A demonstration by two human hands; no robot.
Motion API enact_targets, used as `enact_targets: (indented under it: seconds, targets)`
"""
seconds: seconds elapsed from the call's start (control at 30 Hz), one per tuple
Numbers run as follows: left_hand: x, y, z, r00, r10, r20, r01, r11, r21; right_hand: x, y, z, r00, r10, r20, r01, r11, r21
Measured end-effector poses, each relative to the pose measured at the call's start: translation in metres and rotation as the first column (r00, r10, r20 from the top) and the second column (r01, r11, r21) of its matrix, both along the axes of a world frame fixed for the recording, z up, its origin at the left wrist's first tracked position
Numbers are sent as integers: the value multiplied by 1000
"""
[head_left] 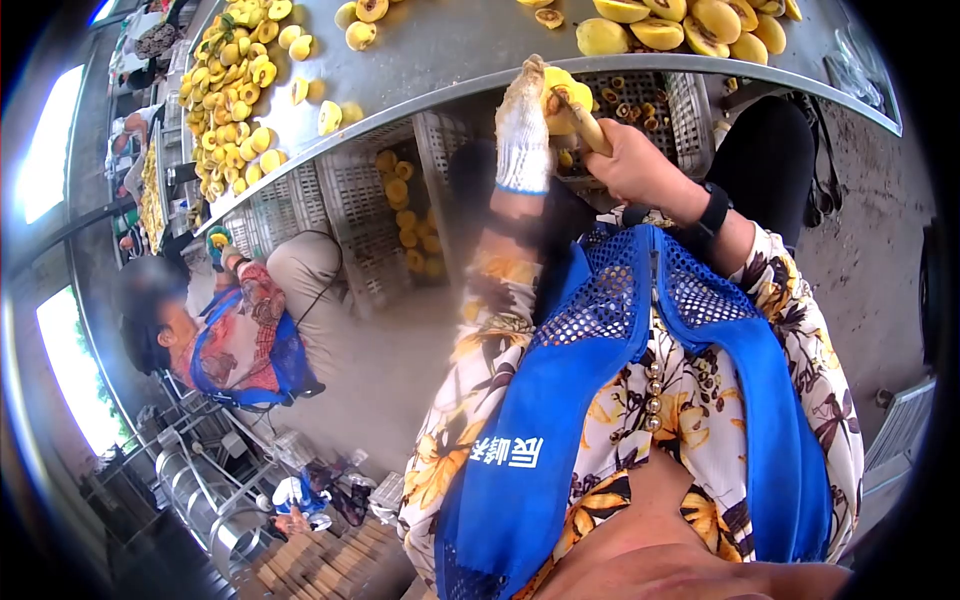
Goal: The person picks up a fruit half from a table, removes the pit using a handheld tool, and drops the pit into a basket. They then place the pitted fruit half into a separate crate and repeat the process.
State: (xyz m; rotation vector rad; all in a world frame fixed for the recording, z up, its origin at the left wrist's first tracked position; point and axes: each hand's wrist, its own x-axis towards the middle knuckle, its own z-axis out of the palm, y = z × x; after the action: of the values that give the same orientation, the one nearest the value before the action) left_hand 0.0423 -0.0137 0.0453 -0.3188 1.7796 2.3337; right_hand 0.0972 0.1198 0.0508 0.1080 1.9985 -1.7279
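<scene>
My left hand (523, 125), in a white knit glove with a stained fingertip area, is closed on a yellow peach (568, 92) at the table's front edge. My bare right hand (640, 172) wraps round the pale handle of a wooden-handled tool (592, 132). The tool's thin dark metal end meets the peach flesh; its exact shape is hidden. Below both hands, a plastic crate (690, 115) holds brown pits and scraps. Cut peach halves (690, 25) lie in a heap on the metal table (450, 50) beyond my hands.
A larger heap of peach halves (235, 100) covers the table's left end. Under the table, another crate (350, 215) contains peach halves. A co-worker (240, 330) in a blue vest sits at the left. Clear plastic (855, 70) lies on the table's right end.
</scene>
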Motion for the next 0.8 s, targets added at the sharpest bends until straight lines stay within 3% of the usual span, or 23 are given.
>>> enact_targets:
  seconds: [0.07, 0.1, 0.13, 0.17, 0.2, 0.27, 0.33, 0.37, 0.47, 0.5, 0.57, 0.67, 0.7, 0.77, 0.8]
  targets:
    - [6, 9, 7, 991, 118, 63, -127, 980, 151, -1, 1, -1, 997, 25, 79, -19, 997, -77]
    - [6, 11, -10, 950, 113, -291, -168, 971, -171, 1, -1, 0, 998, 22, 59, -17, 996, -82]
    - [6, 13, -26, 810, 82, -581, -398, 804, -441, 3, -3, 1, 999, 20, 42, -16, 996, -87]
    - [9, 7, -16, 939, 199, -281, -254, 951, -175, 7, -5, 1, 999, 23, 29, -20, 996, -92]
    - [13, 3, -11, 981, 183, 61, -191, 969, 154, 8, -7, -1, 995, 42, 88, -29, 990, -136]
    - [13, -2, -16, 979, 158, 128, -185, 954, 235, 8, -9, -5, 978, 84, 191, -40, 974, -224]
    - [12, -2, -11, 968, 104, 230, -171, 940, 295, 9, -15, -2, 972, 73, 225, -31, 982, -184]
    - [11, 0, -11, 972, 129, 198, -189, 927, 325, 9, -17, 0, 968, 65, 241, -25, 986, -164]
    - [7, 6, -9, 929, 272, 250, -310, 943, 124, 11, -17, 0, 978, 52, 204, -2, 972, -236]
    - [7, 5, -13, 960, 245, 136, -252, 967, 32, 12, -17, -3, 979, 47, 197, 0, 973, -229]
    - [1, 1, -33, 975, 203, -89, -197, 978, 76, 13, -18, -12, 983, 39, 180, 1, 976, -216]
    - [4, 6, -48, 966, 141, -215, -160, 985, -71, 17, -19, -16, 984, -6, 178, 36, 985, -169]
    - [2, -3, -42, 996, 69, -58, -67, 997, 47, 19, -20, -19, 988, -12, 154, 31, 992, -122]
    - [-1, -4, -36, 999, 11, 39, -15, 994, 108, 18, -25, -28, 995, -27, 95, 29, 999, -28]
    - [-1, 0, -34, 999, 47, -8, -47, 998, 38, 18, -24, -32, 1000, -12, 6, 12, 1000, 23]
